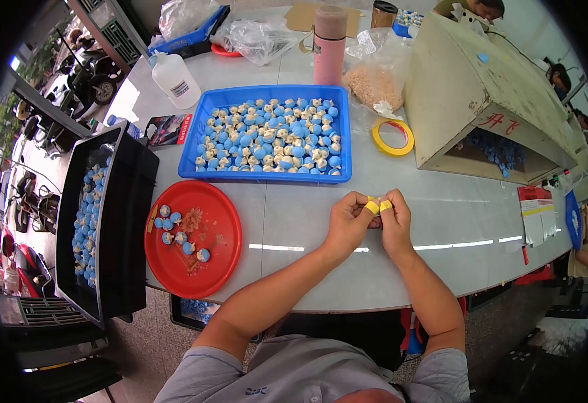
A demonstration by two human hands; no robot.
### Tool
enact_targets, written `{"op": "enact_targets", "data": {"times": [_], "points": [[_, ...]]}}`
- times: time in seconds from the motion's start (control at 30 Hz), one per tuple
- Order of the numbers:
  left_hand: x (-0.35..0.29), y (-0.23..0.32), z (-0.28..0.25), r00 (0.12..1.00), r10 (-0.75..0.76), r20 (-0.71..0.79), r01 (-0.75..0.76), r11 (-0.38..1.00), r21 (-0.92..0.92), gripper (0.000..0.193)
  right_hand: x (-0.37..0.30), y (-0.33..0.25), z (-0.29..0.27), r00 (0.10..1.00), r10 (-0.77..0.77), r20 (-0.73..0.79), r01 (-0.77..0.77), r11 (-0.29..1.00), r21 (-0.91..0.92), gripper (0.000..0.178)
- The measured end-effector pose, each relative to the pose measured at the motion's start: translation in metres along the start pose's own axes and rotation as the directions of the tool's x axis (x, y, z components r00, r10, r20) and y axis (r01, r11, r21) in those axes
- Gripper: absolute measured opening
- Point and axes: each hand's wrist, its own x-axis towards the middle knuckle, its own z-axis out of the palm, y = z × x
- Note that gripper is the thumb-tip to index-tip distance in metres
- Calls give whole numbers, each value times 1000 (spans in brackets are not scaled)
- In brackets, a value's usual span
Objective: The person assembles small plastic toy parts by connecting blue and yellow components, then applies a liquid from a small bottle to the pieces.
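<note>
Close together above the grey table, my left hand [348, 224] and my right hand [396, 225] meet at the fingertips. Both are closed in a pinch, and each thumb is wrapped in yellow tape. Whatever sits between the fingers is hidden or too small to make out. Beyond them lies a blue tray [267, 177] full of small blue-and-cream figure pieces [259, 153]. To the left, a red round plate [223, 269] carries several blue-and-white pieces [181, 238] and some peach-coloured scraps [191, 219].
A black crate [129, 188] with more blue pieces stands far left. Behind are a white bottle [176, 80], a pink flask [329, 54] and a bag of peach granules [374, 84]. A yellow tape roll [405, 146] lies beside a cream metal box [455, 80] holding blue parts.
</note>
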Motion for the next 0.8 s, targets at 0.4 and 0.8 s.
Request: {"op": "enact_targets", "data": {"times": [0.4, 0.8], "points": [[-1, 1, 2, 1000, 6, -13, -6, 1000, 30, 16, 0, -1, -1, 1000, -1, 10, 1, 1000, -5, 15], [-1, 1, 1, 1000, 10, -10, -10, 1000, 14, 16, 1, 0, 0, 1000, -12, -17, 12, 1000, -2, 14]]}}
